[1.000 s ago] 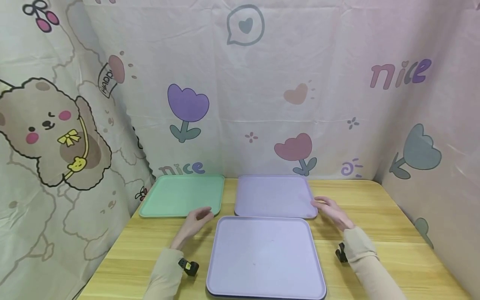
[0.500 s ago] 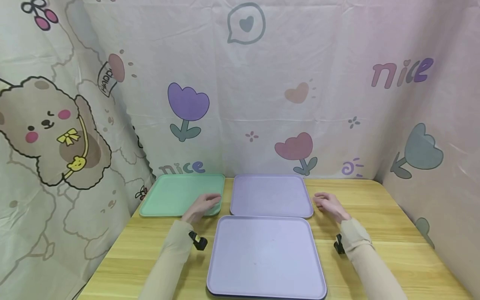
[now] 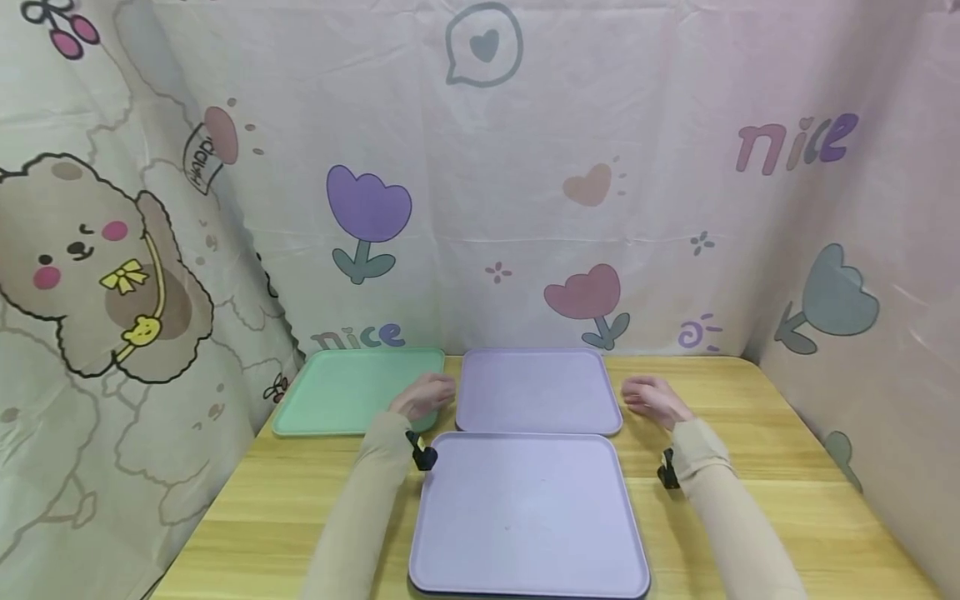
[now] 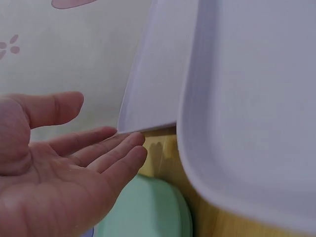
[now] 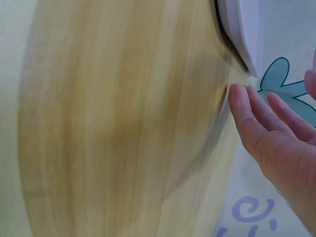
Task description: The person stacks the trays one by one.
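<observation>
Far lilac tray point(image 3: 534, 390) on wooden table point(image 3: 825, 533), perhaps against cloth point(image 3: 480, 183).

Smooth off-white fabric backdrop point(image 3: 480, 150) behind table, faintly creased, printed with purple tulip point(image 3: 367, 208), dusty-pink tulip point(image 3: 585, 293), grey heart speech bubble point(image 3: 484, 46). Cream patterned cloth point(image 3: 45, 450) at left, bearing large beige cartoon bear point(image 3: 82, 329). Grey-blue tulip point(image 3: 838, 292) on pinkish cloth point(image 3: 911, 225) at right. Yellow-brown wood-grain table point(image 3: 825, 533), far right corner rounded. Soft light, dimmer near right fold.
</observation>
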### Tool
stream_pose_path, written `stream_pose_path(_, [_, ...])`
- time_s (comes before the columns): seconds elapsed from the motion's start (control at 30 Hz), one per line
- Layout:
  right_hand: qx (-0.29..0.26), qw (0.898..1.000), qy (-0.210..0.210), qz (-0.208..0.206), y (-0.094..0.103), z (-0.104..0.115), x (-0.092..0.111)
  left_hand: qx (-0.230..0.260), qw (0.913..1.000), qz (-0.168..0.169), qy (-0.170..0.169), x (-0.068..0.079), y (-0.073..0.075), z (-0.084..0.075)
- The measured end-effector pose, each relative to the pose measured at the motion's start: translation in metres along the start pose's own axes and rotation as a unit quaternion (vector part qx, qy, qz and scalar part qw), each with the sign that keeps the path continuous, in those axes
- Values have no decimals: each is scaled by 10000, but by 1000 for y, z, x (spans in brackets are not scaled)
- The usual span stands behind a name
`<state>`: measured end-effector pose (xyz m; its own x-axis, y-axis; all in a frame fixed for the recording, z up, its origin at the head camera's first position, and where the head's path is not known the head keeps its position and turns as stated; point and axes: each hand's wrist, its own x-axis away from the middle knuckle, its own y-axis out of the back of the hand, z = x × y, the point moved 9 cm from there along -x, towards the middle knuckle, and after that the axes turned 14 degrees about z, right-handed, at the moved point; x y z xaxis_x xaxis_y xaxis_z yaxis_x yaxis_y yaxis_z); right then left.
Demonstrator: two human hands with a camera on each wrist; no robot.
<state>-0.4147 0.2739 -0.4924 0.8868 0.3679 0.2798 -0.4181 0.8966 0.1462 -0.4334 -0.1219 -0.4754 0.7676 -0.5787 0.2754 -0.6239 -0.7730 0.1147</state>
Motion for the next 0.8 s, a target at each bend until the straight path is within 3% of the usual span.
stream_pose_path(0.23, [-504,9986,105,148,-7,1,-13,288,9996,3,-9,-9,0,-2])
stream_pose_path(0.8, [-564,9980,219,171,-11,4,-20,784,9967,-192,40,-23,3,8])
